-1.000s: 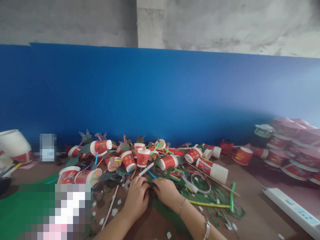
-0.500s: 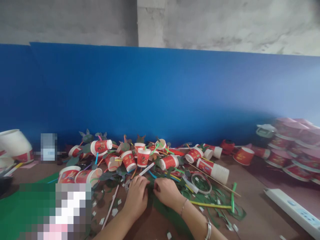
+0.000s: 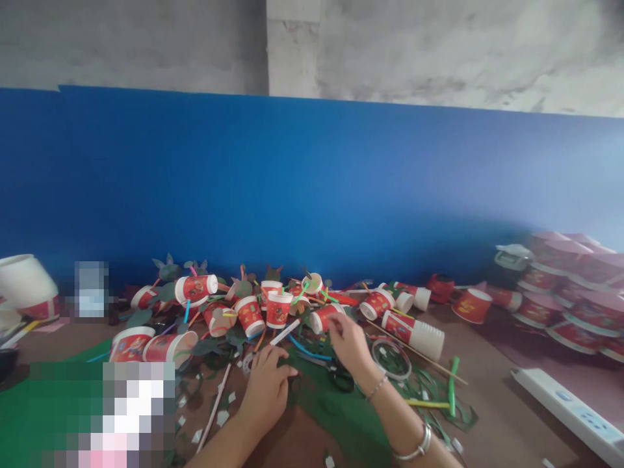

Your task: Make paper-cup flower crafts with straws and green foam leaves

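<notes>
My left hand (image 3: 266, 389) rests on the brown table with its fingers curled, pinching the near edge of a dark green paper sheet (image 3: 336, 409). My right hand (image 3: 347, 341) is lifted off the sheet, its fingers stretched toward a red paper cup (image 3: 325, 317) lying on its side; I see nothing in it. Black-handled scissors (image 3: 338, 376) lie on the green sheet just under that hand. Behind both hands is a heap of red cups (image 3: 253, 305) with coloured straws and green paper leaves stuck in them.
A clear tape ring (image 3: 392, 357) and a lying stack of cups (image 3: 414, 333) sit right of my hands, among green scraps and straws. Stacked red bowls (image 3: 570, 286) and a white power strip (image 3: 570, 406) are at the right. A blue board (image 3: 312, 188) backs the table.
My right hand has let go of the green paper and moved up and to the right, toward the lying red cup, uncovering the scissors. My left hand has stayed in place.
</notes>
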`<state>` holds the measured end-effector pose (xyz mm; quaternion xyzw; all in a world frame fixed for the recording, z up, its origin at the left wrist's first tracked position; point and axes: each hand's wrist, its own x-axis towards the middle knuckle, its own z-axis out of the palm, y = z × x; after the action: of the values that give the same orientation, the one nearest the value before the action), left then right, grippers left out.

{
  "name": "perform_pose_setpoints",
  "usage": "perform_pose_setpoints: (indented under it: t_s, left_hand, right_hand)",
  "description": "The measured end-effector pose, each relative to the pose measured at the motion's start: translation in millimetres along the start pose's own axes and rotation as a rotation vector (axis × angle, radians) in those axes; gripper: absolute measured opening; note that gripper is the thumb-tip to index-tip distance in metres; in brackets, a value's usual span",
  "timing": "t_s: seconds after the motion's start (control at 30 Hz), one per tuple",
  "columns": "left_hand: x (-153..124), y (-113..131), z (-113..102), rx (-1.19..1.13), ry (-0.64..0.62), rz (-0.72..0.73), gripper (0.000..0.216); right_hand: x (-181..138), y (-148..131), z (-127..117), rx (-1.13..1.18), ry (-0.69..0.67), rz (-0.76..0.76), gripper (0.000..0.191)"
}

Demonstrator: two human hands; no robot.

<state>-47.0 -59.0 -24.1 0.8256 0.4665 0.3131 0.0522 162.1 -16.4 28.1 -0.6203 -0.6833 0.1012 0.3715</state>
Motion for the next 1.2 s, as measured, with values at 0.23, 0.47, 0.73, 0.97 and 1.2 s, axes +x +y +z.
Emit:
perform_pose_setpoints:
  t_s: [0.23, 0.47, 0.73, 0.97, 1.2]
  left_hand:
    - [1, 0, 3, 0.003, 0.022, 0.009, 0.041]
    - [1, -2, 1, -0.020, 0.031, 0.018, 0.042]
    - [2, 1, 1, -0.015, 0.071, 0.048, 0.039]
    - [4, 6, -6, -0.135, 0.149, 0.040, 0.036]
    - [15, 27, -10, -0.566, 0.236, -0.130, 0.081]
  right_hand:
    - [24, 25, -21, -0.131, 0.046, 0.146, 0.025]
    - [38, 38, -14, 0.020, -0.038, 0.166, 0.018]
    - [34, 41, -54, 0.155, 0.055, 0.167, 0.026]
    - [12, -14, -82, -0.236, 0.188, 0.130, 0.018]
    - [-7, -55, -66, 0.026, -0.151, -0.269, 0.018]
